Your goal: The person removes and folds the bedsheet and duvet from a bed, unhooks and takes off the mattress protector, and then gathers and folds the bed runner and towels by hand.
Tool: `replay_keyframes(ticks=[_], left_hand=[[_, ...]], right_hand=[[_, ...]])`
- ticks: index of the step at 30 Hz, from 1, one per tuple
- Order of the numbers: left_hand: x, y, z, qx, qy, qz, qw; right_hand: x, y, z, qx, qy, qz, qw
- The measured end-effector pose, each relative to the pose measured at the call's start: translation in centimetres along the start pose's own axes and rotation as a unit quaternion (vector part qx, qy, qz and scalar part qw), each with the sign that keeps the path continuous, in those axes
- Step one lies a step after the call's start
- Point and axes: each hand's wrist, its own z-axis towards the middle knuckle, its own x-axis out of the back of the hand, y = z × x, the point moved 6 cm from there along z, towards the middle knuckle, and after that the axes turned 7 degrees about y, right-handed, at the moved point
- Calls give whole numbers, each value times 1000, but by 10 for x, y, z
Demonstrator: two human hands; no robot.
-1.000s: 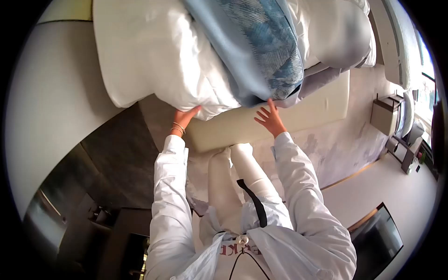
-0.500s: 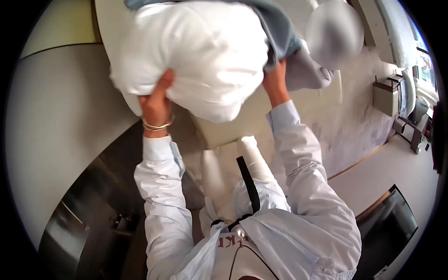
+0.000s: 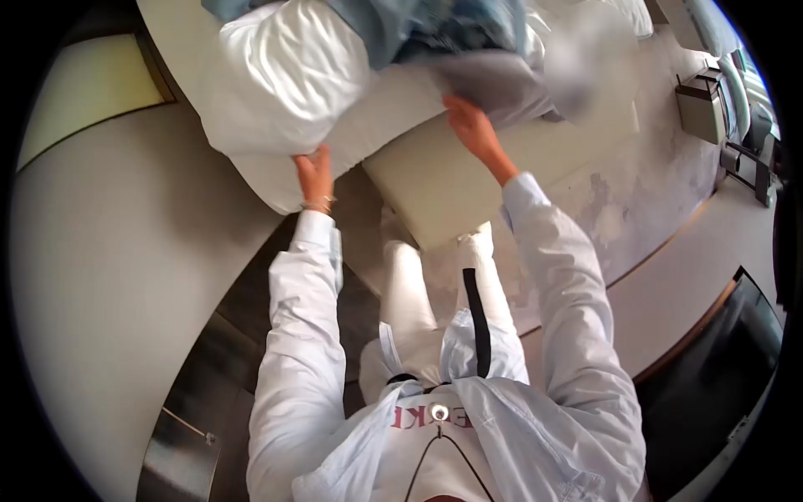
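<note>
A plump white pillow [image 3: 288, 79] lies at the upper left on the bed's white sheet [image 3: 393, 117]. My left hand [image 3: 315, 176] is closed at the pillow's lower right edge, its fingertips partly hidden against the fabric. Beside the lower edge of a grey, pillow-like bundle [image 3: 493, 79] is my right hand [image 3: 473, 134], fingers loosely bent and apart; whether they touch it I cannot tell. Blue-grey bedding [image 3: 381, 25] is bunched behind the white pillow, with a patterned blue part above the grey bundle.
A cream upholstered bench or bed base [image 3: 443, 192] stands below the bed edge, right in front of my legs. The pale wall [image 3: 109, 276] curves along the left. A dark screen-like panel [image 3: 719, 368] is at lower right, and a small cabinet [image 3: 701, 109] at far right.
The white pillow has moved left and away from my right hand, which has come out from under the blue-grey cloth. More sheet, blue bedding and grey bundle show now.
</note>
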Motion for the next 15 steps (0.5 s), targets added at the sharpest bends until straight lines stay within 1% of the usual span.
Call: replay_keyframes(ticks=[1, 2, 3, 4, 5, 7, 8, 9, 10, 11, 12, 13, 14, 15], left_hand=[[-15, 5, -37, 146, -50, 4, 988], [-32, -22, -70, 215, -138, -44, 966], [-48, -35, -93, 210, -198, -50, 956], [-64, -49, -109, 129, -261, 38, 956], [-78, -53, -117, 136, -258, -2, 956], [-88, -99, -112, 73, -275, 98, 954], [-99, -112, -99, -19, -260, 147, 954], [-105, -122, -87, -113, -246, 194, 943], [-112, -142, -76, -90, -273, 250, 924], [-119, -156, -70, -69, -299, 305, 901], [-125, -159, -68, -63, -304, 303, 901], [-129, -150, -67, -92, -280, 304, 906], [-134, -150, -63, -119, -255, 304, 910], [-141, -152, -59, -113, -256, 302, 911]], right_hand=[[-1, 34, -25, -45, 10, 19, 999], [-1, 63, -46, -91, 23, 40, 995], [-5, 82, -58, -101, 23, 37, 994], [-7, 103, -71, -138, -1, -16, 990], [-8, 121, -84, -173, -26, -69, 982], [-26, 128, -92, -188, -41, -60, 979], [-28, 127, -84, -86, -34, -144, 985], [-36, 121, -81, 17, -27, -224, 974], [-35, 117, -73, 8, -31, -226, 974], [-27, 106, -61, 15, 4, -207, 978], [-22, 104, -55, 26, 40, -189, 981], [-20, 109, -58, 23, 36, -192, 980], [-24, 124, -60, 0, 34, -196, 980], [-27, 136, -63, -23, 32, -200, 979]])
